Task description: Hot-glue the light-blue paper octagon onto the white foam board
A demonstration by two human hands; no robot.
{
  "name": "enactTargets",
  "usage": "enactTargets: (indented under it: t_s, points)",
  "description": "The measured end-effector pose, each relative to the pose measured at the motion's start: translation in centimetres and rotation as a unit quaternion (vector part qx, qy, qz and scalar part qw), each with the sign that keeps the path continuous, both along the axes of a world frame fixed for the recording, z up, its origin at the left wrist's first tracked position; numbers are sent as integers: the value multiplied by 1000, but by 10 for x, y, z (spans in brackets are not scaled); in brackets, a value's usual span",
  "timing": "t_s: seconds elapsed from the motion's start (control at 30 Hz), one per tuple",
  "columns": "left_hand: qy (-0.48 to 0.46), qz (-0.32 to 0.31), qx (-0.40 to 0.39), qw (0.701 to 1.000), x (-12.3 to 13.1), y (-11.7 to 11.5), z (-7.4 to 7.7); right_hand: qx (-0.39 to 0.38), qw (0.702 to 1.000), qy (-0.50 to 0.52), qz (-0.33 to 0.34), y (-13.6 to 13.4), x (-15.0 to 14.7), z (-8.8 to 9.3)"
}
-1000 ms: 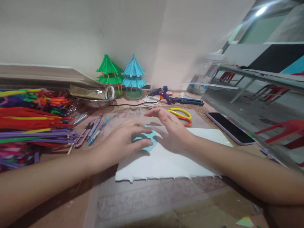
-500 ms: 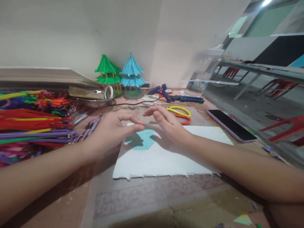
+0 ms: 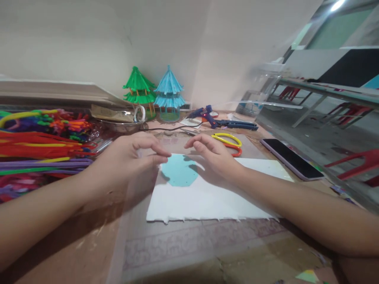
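Observation:
A light blue, many-sided flat piece (image 3: 181,173) lies on a white board (image 3: 207,203) in front of me. My left hand (image 3: 134,156) hovers at the piece's upper left edge, thumb and index finger apart with nothing seen between them. Over the board, to the right of the piece, my right hand (image 3: 214,154) is held with curved, parted fingers and holds nothing. Shadows of the hands fall on the board. Just behind my right hand are scissors (image 3: 229,138) with yellow and orange handles.
Pipe cleaners (image 3: 44,144) are heaped at the left. Green (image 3: 137,83) and blue (image 3: 168,85) tiered models stand by the wall, near a metal bowl (image 3: 121,125). A glue gun (image 3: 210,118) lies at the back, a phone (image 3: 291,157) at the right.
My left hand has moved left, away from my right hand, and uncovers more of the light blue piece. The view has shifted slightly. My right hand keeps nearly the same pose.

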State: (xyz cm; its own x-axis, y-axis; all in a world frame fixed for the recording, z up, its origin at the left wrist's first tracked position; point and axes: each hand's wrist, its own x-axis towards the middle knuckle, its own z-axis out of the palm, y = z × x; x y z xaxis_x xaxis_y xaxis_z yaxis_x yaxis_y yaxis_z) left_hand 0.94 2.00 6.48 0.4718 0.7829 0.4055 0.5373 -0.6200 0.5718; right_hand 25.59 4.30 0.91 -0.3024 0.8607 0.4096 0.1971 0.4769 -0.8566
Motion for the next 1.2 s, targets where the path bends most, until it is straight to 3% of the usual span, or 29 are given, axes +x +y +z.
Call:
enactTargets:
  t_s: [0.07,0.13,0.2,0.3,0.43,0.5,0.6,0.77,1.2]
  points:
    - [-3,-66,-1,998,4,-15,6,37,999,-24,1,3,2,0]
    - [15,-185,-5,983,8,-29,12,42,999,-33,8,5,3,0]
    - [84,-242,-5,967,11,-33,14,38,999,-34,15,5,3,1]
    - [120,-179,75,974,11,-19,4,38,999,-32,15,3,1,0]
    - [151,-126,132,972,8,10,-24,-23,999,10,22,-2,-3,-4]
    - [147,-135,141,970,8,14,-35,-48,998,24,34,-3,-4,-6]
    - [175,-170,143,959,10,10,-45,-15,1000,6,24,-2,-4,-6]
    - [238,-184,151,942,13,8,-48,2,1000,-16,8,2,-1,-4]
    - [218,-255,200,920,14,12,-48,-28,999,3,23,2,-2,-11]
